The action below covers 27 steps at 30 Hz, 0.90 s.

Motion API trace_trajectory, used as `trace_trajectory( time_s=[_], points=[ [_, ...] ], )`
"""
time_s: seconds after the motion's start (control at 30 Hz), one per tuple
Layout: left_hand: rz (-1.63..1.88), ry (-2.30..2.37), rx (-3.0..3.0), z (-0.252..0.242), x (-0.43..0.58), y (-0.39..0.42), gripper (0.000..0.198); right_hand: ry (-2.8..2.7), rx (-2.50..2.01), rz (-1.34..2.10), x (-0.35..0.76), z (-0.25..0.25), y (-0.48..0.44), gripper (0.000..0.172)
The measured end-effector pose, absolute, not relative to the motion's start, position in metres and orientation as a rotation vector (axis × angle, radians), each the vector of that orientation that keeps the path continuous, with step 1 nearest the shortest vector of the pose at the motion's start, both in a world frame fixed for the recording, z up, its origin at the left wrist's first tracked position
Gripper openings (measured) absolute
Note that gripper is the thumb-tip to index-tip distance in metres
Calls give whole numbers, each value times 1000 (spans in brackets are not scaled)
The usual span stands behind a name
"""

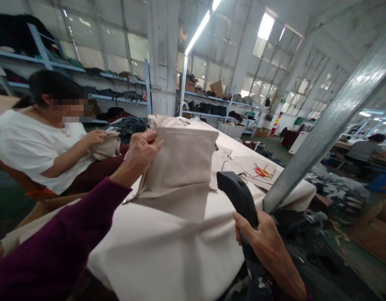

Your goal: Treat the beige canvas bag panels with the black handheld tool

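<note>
My left hand (144, 150) pinches the upper left corner of a beige fabric piece (183, 156) and holds it raised, its lower part on the white-covered table (161, 251). My right hand (266, 242) is wrapped round the handle of a black handheld tool (238, 192) with a broad, angled head. That head is to the right of the fabric, apart from it. I cannot tell exactly what kind of tool it is. More beige fabric (167, 121) lies behind the raised piece. Scissors with red and yellow handles (263, 172) lie on cloth at the table's right side.
A slanted metal post (324, 125) rises close to the table's right edge. On the left a seated co-worker (54, 138) holds beige cloth (106, 146). Shelves (208, 110) with piled textiles line the back wall. Bagged material (340, 188) and a cardboard box (374, 225) are at right.
</note>
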<state>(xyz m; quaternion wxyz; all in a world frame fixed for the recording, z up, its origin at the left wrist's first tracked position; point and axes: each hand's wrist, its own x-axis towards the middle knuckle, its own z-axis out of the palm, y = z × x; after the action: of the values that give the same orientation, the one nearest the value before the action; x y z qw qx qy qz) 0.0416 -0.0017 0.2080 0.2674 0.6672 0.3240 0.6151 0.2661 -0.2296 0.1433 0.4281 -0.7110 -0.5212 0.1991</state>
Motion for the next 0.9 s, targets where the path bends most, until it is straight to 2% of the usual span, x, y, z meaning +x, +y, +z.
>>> trace_trajectory(
  time_s=[0.1,0.17,0.27,0.4,0.47,0.57,0.67,0.77,0.9],
  points=[
    [1979,880,2287,239,44,-5,13,-1295,-1799,491,267,146,-236,33],
    [1974,710,2552,227,51,-14,14,-1292,-1818,501,268,144,-240,34],
    [1530,385,2904,163,58,-27,25,-1318,-1835,506,273,135,-246,35],
    [920,413,2904,49,50,-48,24,-1402,-1858,561,277,120,-253,35],
    [771,470,2779,8,41,-63,23,-1431,-1881,614,275,113,-252,35],
    [991,774,2404,-20,30,-83,23,-1453,-1912,750,267,104,-244,33],
    [1188,1151,1685,-20,29,-89,19,-1470,-1909,839,258,95,-232,31],
    [1118,1192,1024,-11,34,-81,22,-1494,-1914,883,251,85,-221,29],
    [1101,1131,731,-3,41,-66,18,-1523,-1923,966,244,70,-213,31]
  ],
)
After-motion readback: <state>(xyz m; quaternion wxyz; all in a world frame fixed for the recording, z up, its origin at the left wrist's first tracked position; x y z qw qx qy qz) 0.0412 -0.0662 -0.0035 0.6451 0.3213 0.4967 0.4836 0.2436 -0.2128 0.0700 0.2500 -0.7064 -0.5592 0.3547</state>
